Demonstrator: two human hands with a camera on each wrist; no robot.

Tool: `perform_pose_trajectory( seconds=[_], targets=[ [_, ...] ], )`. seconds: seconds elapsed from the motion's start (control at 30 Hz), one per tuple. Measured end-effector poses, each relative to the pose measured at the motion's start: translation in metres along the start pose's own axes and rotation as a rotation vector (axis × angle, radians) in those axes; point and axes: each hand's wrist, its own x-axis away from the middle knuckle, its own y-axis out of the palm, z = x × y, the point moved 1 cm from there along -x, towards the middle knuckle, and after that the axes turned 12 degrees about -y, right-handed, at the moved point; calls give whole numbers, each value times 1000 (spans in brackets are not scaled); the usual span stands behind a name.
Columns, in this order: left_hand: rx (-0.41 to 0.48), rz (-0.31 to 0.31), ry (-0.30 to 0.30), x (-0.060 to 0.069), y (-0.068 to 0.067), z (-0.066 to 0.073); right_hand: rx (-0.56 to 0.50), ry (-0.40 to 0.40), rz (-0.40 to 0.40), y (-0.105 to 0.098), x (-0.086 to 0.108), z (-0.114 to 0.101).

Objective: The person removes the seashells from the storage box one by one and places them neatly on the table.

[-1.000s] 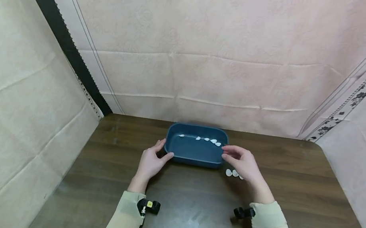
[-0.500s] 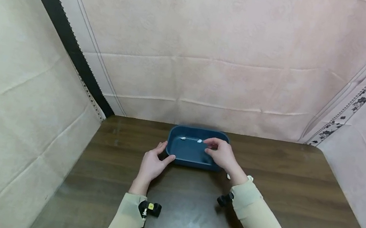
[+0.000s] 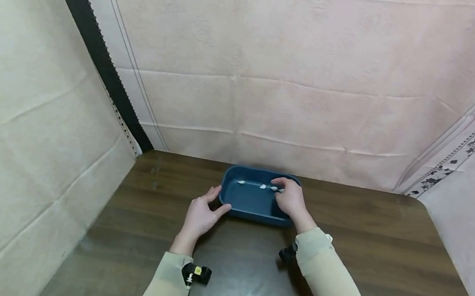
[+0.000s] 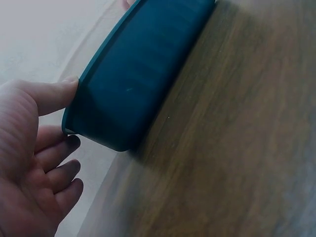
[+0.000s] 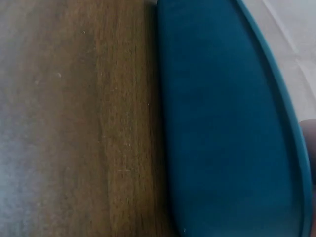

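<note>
Small white oval pieces [image 3: 262,186] line blue rectangular tray [image 3: 251,207]; our right hand [image 3: 292,200] has moved inside, seemingly tending row, grip unclear; our left hand [image 3: 200,215] pinches tray corner.

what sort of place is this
It looks like a makeshift, screened-off work booth: pale cloth sheets close in three sides of a wood-grain table, with a blue tray near its far edge.
</note>
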Motion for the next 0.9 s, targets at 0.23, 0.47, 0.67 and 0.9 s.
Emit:
perform_pose_trajectory(
  seconds=[0.23, 0.47, 0.67, 0.9],
  targets=[
    [-10, -8, -3, 1, 2, 0, -13, 38, -67, 6, -6, 10],
    [-11, -10, -4, 2, 2, 0, -121, 34, -97, 10, -11, 16],
    [-8, -12, -16, 2, 1, 1, -144, 2, -94, 13, -14, 17],
    [-12, -8, -11, 1, -1, 2, -93, 23, -62, 15, -18, 15]
  ],
)
